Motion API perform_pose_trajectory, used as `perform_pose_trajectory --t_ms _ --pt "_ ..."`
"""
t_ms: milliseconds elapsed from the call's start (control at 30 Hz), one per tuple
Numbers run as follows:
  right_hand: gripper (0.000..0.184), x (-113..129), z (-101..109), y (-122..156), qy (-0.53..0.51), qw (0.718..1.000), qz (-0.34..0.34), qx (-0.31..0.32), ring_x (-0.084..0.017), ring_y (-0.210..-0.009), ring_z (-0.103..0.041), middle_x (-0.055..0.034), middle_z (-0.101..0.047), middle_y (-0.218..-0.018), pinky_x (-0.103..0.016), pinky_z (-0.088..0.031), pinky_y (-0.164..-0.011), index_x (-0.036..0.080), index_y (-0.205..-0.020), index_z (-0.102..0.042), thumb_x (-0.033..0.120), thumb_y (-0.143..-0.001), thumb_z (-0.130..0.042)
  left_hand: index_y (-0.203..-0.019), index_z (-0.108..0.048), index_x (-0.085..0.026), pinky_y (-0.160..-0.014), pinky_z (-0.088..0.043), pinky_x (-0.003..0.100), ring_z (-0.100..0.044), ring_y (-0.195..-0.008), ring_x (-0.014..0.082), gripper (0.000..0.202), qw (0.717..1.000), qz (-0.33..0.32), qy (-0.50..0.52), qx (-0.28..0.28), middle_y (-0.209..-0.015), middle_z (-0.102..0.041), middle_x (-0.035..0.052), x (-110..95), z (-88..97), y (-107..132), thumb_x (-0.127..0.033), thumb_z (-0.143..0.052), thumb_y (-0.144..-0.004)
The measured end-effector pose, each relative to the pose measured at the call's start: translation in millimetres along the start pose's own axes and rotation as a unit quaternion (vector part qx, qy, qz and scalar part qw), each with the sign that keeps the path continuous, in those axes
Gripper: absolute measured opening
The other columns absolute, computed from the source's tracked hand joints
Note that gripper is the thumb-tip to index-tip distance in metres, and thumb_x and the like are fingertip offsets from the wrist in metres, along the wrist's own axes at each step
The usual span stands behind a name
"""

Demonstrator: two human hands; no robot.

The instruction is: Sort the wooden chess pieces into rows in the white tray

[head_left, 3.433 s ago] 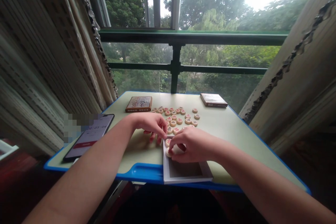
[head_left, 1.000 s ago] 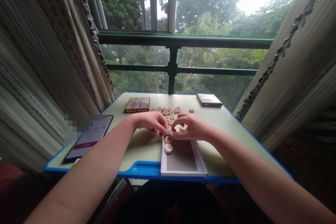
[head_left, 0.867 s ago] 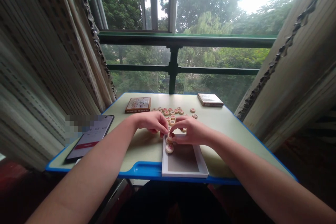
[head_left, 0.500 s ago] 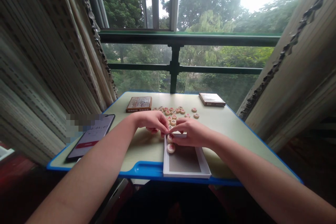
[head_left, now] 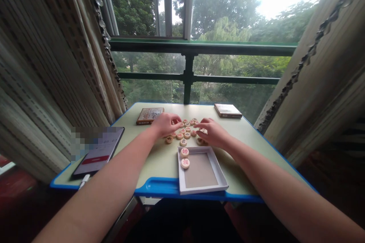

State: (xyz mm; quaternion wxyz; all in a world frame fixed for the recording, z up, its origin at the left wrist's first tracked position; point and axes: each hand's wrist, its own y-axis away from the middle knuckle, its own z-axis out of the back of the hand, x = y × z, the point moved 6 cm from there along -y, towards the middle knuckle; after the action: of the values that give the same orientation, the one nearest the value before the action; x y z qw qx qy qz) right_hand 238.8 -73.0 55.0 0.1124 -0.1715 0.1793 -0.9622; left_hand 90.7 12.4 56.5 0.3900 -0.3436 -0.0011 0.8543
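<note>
Several round Chinese chess pieces (head_left: 187,135) with red or black characters lie loosely on the table beyond a shallow white box tray (head_left: 203,190). Inside the tray, two red-marked pieces (head_left: 185,163) sit one behind the other along its left wall. My left hand (head_left: 167,123) is at the left of the loose pieces, thumb and fingers curved and apart beside one of them. On the right side of the group, my right hand (head_left: 212,132) reaches over some pieces with its fingers apart, partly hiding them. Neither hand visibly lifts a piece.
A brown patterned box (head_left: 145,116) stands at the back left of the pale, blue-edged table (head_left: 245,152). Another flat box (head_left: 228,110) lies at the back right. On the left is a phone (head_left: 99,152) with a white cable. Curtains and a railed window surround the table.
Both hands have left the tray's back left corner and moved forward and apart to the loose pieces. The two pieces in the tray are now uncovered.
</note>
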Motion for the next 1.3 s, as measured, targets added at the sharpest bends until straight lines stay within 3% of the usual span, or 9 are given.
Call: perform_pose_trajectory --t_ms 133,267,433,667,833,967,1033,1167,1300 --pt "0.021 -16.0 -9.7 -3.0 -0.003 0.999 -0.014 0.041 -0.020 -0.086 -0.055 -0.0082 -0.062 -0.088 -0.032 -0.043 -0.082 0.022 -0.090 -0.073 0.035 -0.079 -0.060 -0.088 -0.073 -0.019 -0.086 -0.043 0.029 -0.057 -0.094 0.0206 0.026 0.991 -0.081 -0.106 0.023 -0.099 -0.067 0.0067 -3.6 -18.0 -1.5 -0.034 -0.058 -0.072" --pt "0.030 -13.3 -7.5 -1.5 -0.002 1.000 -0.015 0.026 -0.022 -0.094 -0.053 -0.0105 -0.062 -0.100 -0.037 -0.041 -0.087 0.021 -0.098 -0.071 0.041 -0.078 -0.061 -0.089 -0.073 -0.020 -0.090 -0.043 0.030 -0.058 -0.094 0.0206 0.025 0.988 -0.094 -0.114 0.047 -0.093 -0.069 0.0062 -3.5 -30.3 -1.8 -0.032 -0.055 -0.076" --pt "0.031 7.0 -11.4 5.2 -0.004 0.996 0.065 0.068 -0.025 -0.110 -0.048 -0.0067 -0.060 -0.119 -0.043 -0.035 -0.097 0.027 -0.109 -0.066 0.038 -0.082 -0.056 -0.098 -0.070 -0.019 -0.088 -0.044 0.031 -0.058 -0.094 0.0207 0.029 0.987 -0.066 -0.143 -0.013 -0.096 -0.069 0.0071 -3.9 -28.7 -5.3 -0.020 -0.046 -0.081" --pt "0.033 -3.2 -11.0 4.3 -0.050 0.995 0.060 0.062 -0.022 -0.120 -0.046 -0.0076 -0.057 -0.125 -0.042 -0.035 -0.102 0.024 -0.114 -0.063 0.033 -0.090 -0.043 -0.103 -0.069 -0.018 -0.101 -0.037 0.032 -0.052 -0.109 0.0211 0.038 0.984 -0.010 -0.149 -0.098 -0.113 -0.064 0.0062 2.4 -22.4 -5.2 -0.007 -0.045 -0.075" --pt "0.032 -32.7 0.7 0.9 0.037 0.997 -0.065 -0.015 -0.023 -0.119 -0.046 -0.0099 -0.053 -0.129 -0.040 -0.035 -0.102 0.019 -0.111 -0.064 0.021 -0.085 -0.046 -0.104 -0.068 -0.017 -0.100 -0.038 0.030 -0.052 -0.110 0.0195 0.050 0.983 -0.001 -0.142 -0.116 -0.115 -0.063 0.0064 7.3 -16.8 1.8 0.002 -0.041 -0.066" --pt "0.036 -53.1 2.1 1.9 0.096 0.982 -0.160 -0.008 -0.027 -0.120 -0.046 -0.0157 -0.051 -0.130 -0.040 -0.034 -0.102 0.013 -0.115 -0.062 0.023 -0.083 -0.046 -0.101 -0.069 -0.017 -0.098 -0.040 0.030 -0.054 -0.107 0.0191 0.051 0.978 0.001 -0.150 -0.145 -0.110 -0.065 0.0056 4.4 -3.8 7.5 0.003 -0.039 -0.065" --pt "0.037 -56.0 -1.3 2.4 0.092 0.982 -0.166 0.020 -0.028 -0.116 -0.049 -0.0160 -0.054 -0.127 -0.039 -0.036 -0.099 0.013 -0.115 -0.062 0.025 -0.084 -0.045 -0.099 -0.070 -0.017 -0.097 -0.041 0.030 -0.055 -0.104 0.0201 0.045 0.982 0.004 -0.155 -0.111 -0.106 -0.066 0.0064 0.6 0.7 8.9 0.000 -0.040 -0.068" --pt "0.035 -52.1 -3.5 2.3 0.065 0.987 -0.143 0.044 -0.026 -0.108 -0.055 -0.0153 -0.059 -0.119 -0.035 -0.041 -0.094 0.012 -0.110 -0.064 0.026 -0.085 -0.043 -0.099 -0.071 -0.019 -0.096 -0.040 0.032 -0.055 -0.105 0.0239 0.033 0.984 0.014 -0.170 0.046 -0.110 -0.064 0.0073 -4.0 -3.2 17.2 -0.018 -0.054 -0.070" --pt "0.030 -42.9 -1.4 1.0 0.012 0.992 -0.121 0.024 -0.023 -0.100 -0.060 -0.0133 -0.065 -0.108 -0.033 -0.045 -0.088 0.014 -0.101 -0.068 0.026 -0.084 -0.046 -0.094 -0.072 -0.019 -0.096 -0.038 0.033 -0.052 -0.108 0.0263 0.032 0.987 0.003 -0.151 0.046 -0.113 -0.062 0.0100 -3.0 -9.7 28.8 -0.038 -0.062 -0.070"
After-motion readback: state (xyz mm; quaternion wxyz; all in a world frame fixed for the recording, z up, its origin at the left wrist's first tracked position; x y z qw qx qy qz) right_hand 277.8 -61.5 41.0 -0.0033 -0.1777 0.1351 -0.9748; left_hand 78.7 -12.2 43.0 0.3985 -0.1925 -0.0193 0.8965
